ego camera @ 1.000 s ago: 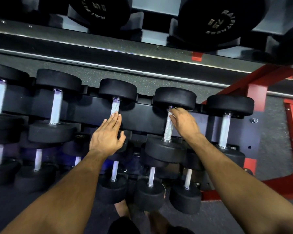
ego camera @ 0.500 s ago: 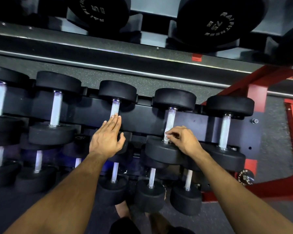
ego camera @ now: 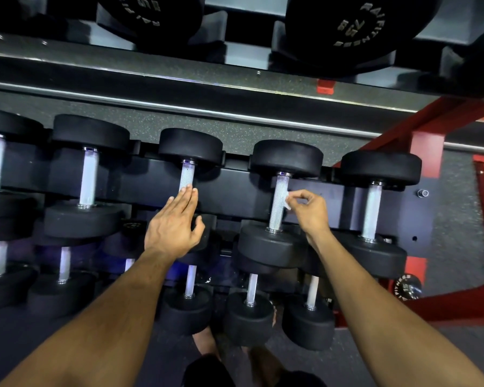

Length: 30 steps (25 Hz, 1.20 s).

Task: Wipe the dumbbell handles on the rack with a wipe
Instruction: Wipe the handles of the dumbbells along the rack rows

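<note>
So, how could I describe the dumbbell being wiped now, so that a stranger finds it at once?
Start at the red frame post on the right and take the top row of the black rack. Counting leftward from the post, it is the second dumbbell. Only its handle has the right hand pinching a small white wipe against it.

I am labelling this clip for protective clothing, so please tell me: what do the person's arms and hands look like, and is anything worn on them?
Both forearms are bare up to the frame edge: no sleeves show. The left hand and the right hand wear no gloves, and no ring, watch or wristband is visible. No markings or bandages can be seen on the arms.
</note>
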Each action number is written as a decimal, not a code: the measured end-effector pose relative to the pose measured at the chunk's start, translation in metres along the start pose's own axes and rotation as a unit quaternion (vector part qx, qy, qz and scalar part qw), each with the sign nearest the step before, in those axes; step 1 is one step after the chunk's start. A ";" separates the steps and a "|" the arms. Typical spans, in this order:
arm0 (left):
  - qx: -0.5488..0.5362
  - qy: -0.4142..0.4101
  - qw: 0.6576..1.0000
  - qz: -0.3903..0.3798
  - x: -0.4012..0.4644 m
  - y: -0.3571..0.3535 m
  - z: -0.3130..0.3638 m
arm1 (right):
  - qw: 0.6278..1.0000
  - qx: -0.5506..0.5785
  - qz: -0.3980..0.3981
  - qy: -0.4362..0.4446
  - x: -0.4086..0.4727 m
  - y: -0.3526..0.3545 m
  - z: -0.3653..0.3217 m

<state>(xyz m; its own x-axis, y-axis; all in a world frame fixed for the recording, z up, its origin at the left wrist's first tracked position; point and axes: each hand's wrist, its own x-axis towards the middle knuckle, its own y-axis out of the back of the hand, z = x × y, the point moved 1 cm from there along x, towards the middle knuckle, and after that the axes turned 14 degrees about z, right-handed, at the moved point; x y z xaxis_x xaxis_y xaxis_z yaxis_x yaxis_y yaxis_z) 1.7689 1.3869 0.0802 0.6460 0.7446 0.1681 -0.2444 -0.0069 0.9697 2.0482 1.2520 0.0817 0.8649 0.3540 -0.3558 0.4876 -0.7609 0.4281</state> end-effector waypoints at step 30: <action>-0.003 0.012 1.000 -0.012 -0.001 0.001 -0.001 | 0.680 -0.377 -0.198 0.598 -0.006 0.000 -0.040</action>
<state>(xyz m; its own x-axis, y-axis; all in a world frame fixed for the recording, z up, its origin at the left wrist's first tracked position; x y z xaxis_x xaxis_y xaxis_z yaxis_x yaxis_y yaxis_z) 1.7671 1.3872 0.0811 0.6346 0.7601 0.1401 -0.2325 0.0149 0.9725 2.0478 1.2717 0.1175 -0.0920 0.9812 0.1695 0.2430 -0.1430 0.9594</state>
